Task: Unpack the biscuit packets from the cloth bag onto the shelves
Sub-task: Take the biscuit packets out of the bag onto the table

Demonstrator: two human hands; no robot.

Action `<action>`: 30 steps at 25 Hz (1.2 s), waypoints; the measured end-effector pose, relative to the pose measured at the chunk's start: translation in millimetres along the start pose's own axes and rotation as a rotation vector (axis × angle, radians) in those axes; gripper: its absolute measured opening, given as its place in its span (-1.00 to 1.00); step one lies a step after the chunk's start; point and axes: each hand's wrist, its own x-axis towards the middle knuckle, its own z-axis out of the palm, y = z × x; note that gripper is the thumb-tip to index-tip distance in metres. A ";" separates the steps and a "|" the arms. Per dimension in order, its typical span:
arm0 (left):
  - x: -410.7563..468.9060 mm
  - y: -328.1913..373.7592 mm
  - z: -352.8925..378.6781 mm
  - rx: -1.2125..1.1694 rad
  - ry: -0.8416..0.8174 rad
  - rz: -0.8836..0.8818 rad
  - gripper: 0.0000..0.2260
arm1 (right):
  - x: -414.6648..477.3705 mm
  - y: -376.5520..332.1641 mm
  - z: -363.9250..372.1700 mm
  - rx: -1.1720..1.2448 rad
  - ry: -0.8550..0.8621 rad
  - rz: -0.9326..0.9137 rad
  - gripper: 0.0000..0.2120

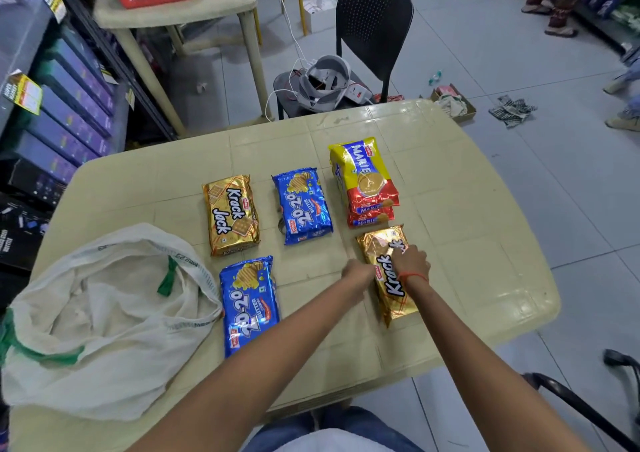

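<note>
1. Currently, both hands are on the near Krack Jack packet point(388, 292), a gold packet lying flat at the near right of the beige table point(467, 209).
2. The left hand point(358, 273) is at the packet's left edge with its fingers curled, gripping that edge.
3. The right hand point(410, 261) rests on top of the packet, over the far half of its label. Blur hides the fingers, so I cannot tell whether they clasp the packet or only press on it.
4. Across the table's far side lie 3 lots in a row:
   - the far Krack Jack packet point(232, 214) on the left,
   - the far 20-20 packet point(303, 205) in the middle,
   - a stack of Marie packets point(363, 181) on the right, just beyond the held packet.
5. The near 20-20 packet point(249, 304) lies flat, just in front of the far Krack Jack packet and just beside the bag.
6. The cloth bag point(104, 313), white with green trim, lies slumped at the table's near left, its mouth gaping towards the packets.
7. The shelves point(69, 105) stand along the left, stocked with blue boxes.
8. A black chair point(374, 18) stands beyond the table.
</note>
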 end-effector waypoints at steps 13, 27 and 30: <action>8.7 -7.3 -153.1 0.087 0.370 0.168 -0.65 | -94.1 -115.6 56.9 0.060 -0.240 -0.499 -0.55; 43.1 1.9 -296.2 -0.017 0.419 0.284 -0.70 | -112.6 -231.7 136.4 0.021 -0.348 -0.645 -0.56; 39.2 -19.5 -278.1 -0.075 0.527 0.163 -0.70 | -112.6 -208.3 138.9 0.112 -0.250 -0.569 -0.59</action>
